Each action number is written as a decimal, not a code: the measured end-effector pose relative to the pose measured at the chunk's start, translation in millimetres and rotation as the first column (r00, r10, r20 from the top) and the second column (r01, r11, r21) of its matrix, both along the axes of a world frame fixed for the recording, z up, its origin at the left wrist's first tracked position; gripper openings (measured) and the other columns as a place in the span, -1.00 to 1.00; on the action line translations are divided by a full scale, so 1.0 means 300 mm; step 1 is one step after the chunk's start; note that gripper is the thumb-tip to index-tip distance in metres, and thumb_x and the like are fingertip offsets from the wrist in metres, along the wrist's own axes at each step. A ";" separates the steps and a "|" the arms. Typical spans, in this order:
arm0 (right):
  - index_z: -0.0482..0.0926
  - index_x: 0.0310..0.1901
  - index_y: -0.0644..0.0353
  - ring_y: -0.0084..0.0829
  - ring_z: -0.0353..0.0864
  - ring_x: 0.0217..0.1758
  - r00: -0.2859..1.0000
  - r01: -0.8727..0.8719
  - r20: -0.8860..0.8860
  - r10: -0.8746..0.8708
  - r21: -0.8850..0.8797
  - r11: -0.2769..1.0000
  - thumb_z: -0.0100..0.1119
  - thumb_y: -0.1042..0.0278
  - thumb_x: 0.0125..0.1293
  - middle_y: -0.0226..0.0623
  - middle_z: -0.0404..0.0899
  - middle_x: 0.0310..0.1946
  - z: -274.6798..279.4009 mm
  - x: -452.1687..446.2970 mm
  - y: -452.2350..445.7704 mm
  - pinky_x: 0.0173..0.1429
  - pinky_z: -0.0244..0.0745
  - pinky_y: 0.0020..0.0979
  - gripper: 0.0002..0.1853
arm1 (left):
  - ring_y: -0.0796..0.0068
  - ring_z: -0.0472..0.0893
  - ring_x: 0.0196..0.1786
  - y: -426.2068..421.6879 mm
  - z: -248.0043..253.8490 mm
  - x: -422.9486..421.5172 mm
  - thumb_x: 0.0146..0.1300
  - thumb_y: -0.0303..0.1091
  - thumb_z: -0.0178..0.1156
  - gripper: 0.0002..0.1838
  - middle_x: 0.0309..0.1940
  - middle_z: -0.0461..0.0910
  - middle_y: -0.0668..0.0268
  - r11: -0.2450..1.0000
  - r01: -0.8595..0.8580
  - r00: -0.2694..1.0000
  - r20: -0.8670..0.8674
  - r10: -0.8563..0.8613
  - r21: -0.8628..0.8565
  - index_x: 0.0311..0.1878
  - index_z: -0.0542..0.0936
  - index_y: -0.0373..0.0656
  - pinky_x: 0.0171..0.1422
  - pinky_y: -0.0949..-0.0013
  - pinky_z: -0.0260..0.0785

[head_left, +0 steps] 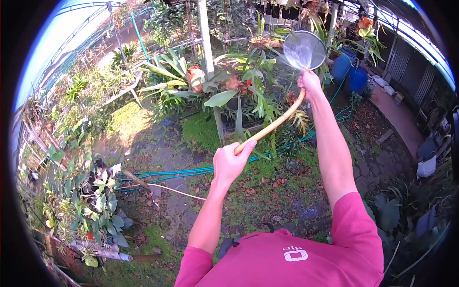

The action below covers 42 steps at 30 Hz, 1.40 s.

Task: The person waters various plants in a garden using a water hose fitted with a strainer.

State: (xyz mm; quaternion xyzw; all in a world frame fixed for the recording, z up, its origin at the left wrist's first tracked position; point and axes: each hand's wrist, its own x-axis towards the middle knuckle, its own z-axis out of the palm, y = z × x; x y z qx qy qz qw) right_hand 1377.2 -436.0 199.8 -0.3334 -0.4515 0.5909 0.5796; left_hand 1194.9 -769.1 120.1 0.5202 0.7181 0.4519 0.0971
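An orange-yellow garden hose (278,120) curves up between my two hands. My left hand (230,163) is closed around its lower stretch, in front of my chest. With the arm stretched out forward, my right hand (311,82) grips the hose near its upper end; the fingers partly hide the outlet. White water (300,56) sprays out just beyond this hand, across a round grey disc-like thing (317,45) with a dark rim. Whether that disc is joined to the hose or hangs behind it, I cannot tell.
Large-leaved staghorn ferns (221,98) hang by a pale post (206,43) ahead. Teal hoses (179,173) cross the mossy ground. Potted plants (103,210) stand at the left. Blue barrels (357,79) and a walkway (394,112) lie on the right.
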 end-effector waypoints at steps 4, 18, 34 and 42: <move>0.34 -0.08 0.27 -0.57 0.28 -0.61 0.987 -0.106 0.129 0.098 0.060 0.993 -0.12 0.40 0.52 -0.39 0.32 -0.55 0.095 -0.043 0.028 -0.57 0.24 -0.49 -0.88 | 0.38 0.26 -0.69 0.006 0.019 0.045 0.27 0.23 0.28 -0.33 -0.80 0.30 0.24 0.997 -0.046 0.999 0.014 0.045 0.061 -0.64 0.50 -0.24 -0.55 0.24 0.13; 0.30 -0.09 0.20 -0.56 0.26 -0.66 0.986 -0.139 -0.086 0.141 0.031 0.990 -0.14 0.37 0.55 -0.37 0.31 -0.52 -0.005 -0.522 -0.067 -0.62 0.23 -0.47 -0.90 | 0.64 0.18 -0.61 -0.085 -0.011 -0.380 0.31 0.09 0.30 -0.39 -0.77 0.20 0.41 0.973 -0.221 0.975 0.052 0.217 0.068 -0.63 0.45 -0.25 -0.55 0.33 0.03; 0.25 -0.13 0.11 -0.60 0.19 -0.66 0.944 0.195 -0.212 -0.252 -0.256 0.947 -0.12 0.42 0.50 -0.43 0.27 -0.56 -0.762 -0.991 -0.141 -0.64 0.13 -0.50 -0.96 | 0.21 0.55 -0.63 -0.138 -0.349 -1.031 0.22 0.30 0.26 -0.40 -0.73 0.51 0.21 0.946 -0.046 0.998 0.028 0.058 -0.322 -0.43 0.72 -0.16 -0.46 0.18 0.34; 0.27 -0.21 0.09 -0.57 0.18 -0.71 0.968 0.121 -0.125 -0.220 -0.534 0.837 -0.09 0.44 0.46 -0.45 0.22 -0.64 -1.133 -0.969 -0.230 -0.64 0.14 -0.48 -0.95 | 0.23 0.53 -0.64 -0.093 -0.452 -1.168 0.21 0.28 0.29 -0.40 -0.75 0.49 0.20 0.911 0.033 0.999 0.015 -0.030 -0.410 -0.44 0.71 -0.18 -0.45 0.20 0.34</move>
